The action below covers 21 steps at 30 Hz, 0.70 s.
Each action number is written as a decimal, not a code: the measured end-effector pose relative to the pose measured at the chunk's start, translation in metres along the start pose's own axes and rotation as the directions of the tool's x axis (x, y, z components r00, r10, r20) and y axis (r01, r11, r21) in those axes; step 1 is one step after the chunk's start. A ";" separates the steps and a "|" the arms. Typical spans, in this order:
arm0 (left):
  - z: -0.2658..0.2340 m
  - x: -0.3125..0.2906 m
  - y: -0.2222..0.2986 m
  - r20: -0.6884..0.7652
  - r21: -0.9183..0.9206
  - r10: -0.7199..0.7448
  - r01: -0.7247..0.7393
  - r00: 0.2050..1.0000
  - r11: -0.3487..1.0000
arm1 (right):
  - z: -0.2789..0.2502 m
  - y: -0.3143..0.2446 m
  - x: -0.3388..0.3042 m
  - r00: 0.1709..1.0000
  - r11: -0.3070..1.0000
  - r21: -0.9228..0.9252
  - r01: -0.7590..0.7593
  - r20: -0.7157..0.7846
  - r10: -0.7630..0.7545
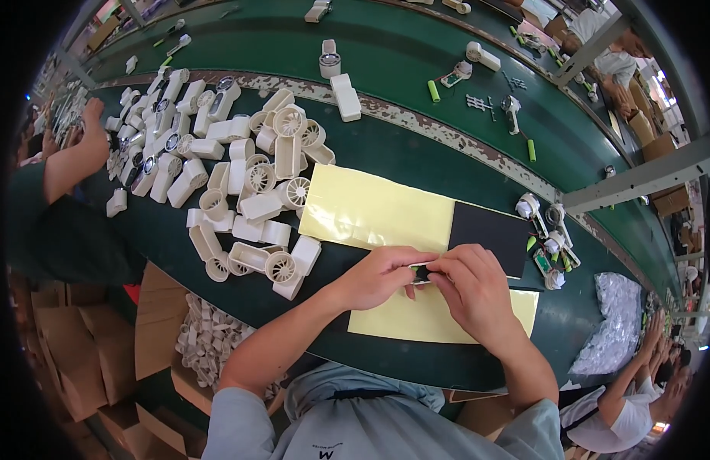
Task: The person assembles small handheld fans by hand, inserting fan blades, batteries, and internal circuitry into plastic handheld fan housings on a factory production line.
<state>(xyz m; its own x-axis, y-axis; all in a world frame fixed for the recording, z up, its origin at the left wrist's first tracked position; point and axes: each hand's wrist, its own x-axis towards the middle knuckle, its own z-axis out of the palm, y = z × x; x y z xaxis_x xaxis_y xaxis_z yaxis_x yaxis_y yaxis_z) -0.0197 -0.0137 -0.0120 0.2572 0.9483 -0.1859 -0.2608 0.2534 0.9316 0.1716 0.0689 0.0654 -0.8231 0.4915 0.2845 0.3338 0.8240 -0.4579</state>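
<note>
Both hands meet over yellow sheets. My left hand (383, 277) is closed around one end of a small white plastic part with a dark piece (422, 273) and a bit of green in it. My right hand (476, 291) pinches the other end from above, hiding much of the part. Beneath them lie a far yellow sheet (378, 203), a black sheet (489, 234) and a nearer yellow sheet (416, 326). To the right, several small assemblies (550, 238) with white heads, green boards and green cylinders sit in a loose cluster.
White fan housings (259, 203) are heaped across the left of the green table. A clear plastic bag (608, 326) lies at the right edge. Beyond a worn ledge (424, 126), loose fan parts rest on a green belt (401, 54). An open carton (163, 322) of white parts stands below left. Other people work nearby.
</note>
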 end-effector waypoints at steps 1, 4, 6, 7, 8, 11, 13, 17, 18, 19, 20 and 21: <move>0.000 0.000 -0.002 0.002 -0.008 0.008 -0.008 1.000 1.000 | -0.001 0.000 0.000 1.000 1.000 0.002 0.004 0.013 -0.004; 0.003 0.000 0.000 0.006 -0.016 0.004 -0.004 1.000 1.000 | -0.002 0.001 0.002 1.000 1.000 -0.003 0.010 0.023 -0.010; 0.004 0.002 0.001 -0.001 -0.010 0.008 -0.008 1.000 1.000 | -0.002 0.005 0.003 1.000 1.000 -0.011 0.012 0.020 -0.012; 0.005 0.002 0.001 -0.008 -0.005 0.010 -0.010 1.000 1.000 | -0.001 0.008 0.002 1.000 1.000 0.006 0.022 0.017 -0.022; 0.005 0.003 0.002 -0.004 -0.004 0.011 -0.011 1.000 1.000 | -0.001 0.010 0.001 0.999 0.999 0.024 0.031 0.014 -0.032; 0.003 0.004 0.003 -0.025 0.076 -0.013 0.015 1.000 0.997 | -0.008 0.005 0.002 0.997 0.999 0.050 0.006 0.078 -0.010; 0.000 0.002 -0.003 -0.031 -0.024 -0.022 0.021 0.999 0.999 | -0.013 0.003 -0.004 0.993 0.961 0.253 -0.111 -0.021 0.120; 0.002 0.004 0.006 -0.041 -0.080 -0.015 0.012 0.999 0.997 | -0.026 0.010 -0.039 0.945 0.956 0.187 -0.225 -0.196 0.261; 0.003 0.005 0.003 -0.042 -0.181 -0.005 -0.002 0.999 0.983 | -0.017 0.013 -0.054 0.964 0.970 0.151 -0.191 -0.158 0.214; 0.004 0.007 0.002 -0.044 -0.275 -0.003 -0.010 0.999 0.961 | -0.008 0.008 -0.061 0.978 0.988 0.052 -0.148 -0.138 0.154; 0.006 0.006 0.008 -0.041 -0.317 -0.019 0.005 0.999 0.948 | 0.003 0.002 -0.069 0.971 0.983 0.020 -0.181 -0.153 0.182; 0.007 0.008 0.009 -0.032 -0.316 -0.017 0.005 0.999 0.949 | 0.015 0.001 -0.074 0.963 0.977 -0.011 -0.215 -0.170 0.210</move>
<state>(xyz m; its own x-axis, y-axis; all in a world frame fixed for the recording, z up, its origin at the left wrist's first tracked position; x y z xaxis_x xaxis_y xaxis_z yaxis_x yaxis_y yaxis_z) -0.0136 -0.0051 -0.0032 0.2312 0.9497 -0.2113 -0.5402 0.3060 0.7839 0.2259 0.0286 0.0312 -0.6441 0.6941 0.3213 0.5080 0.7023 -0.4987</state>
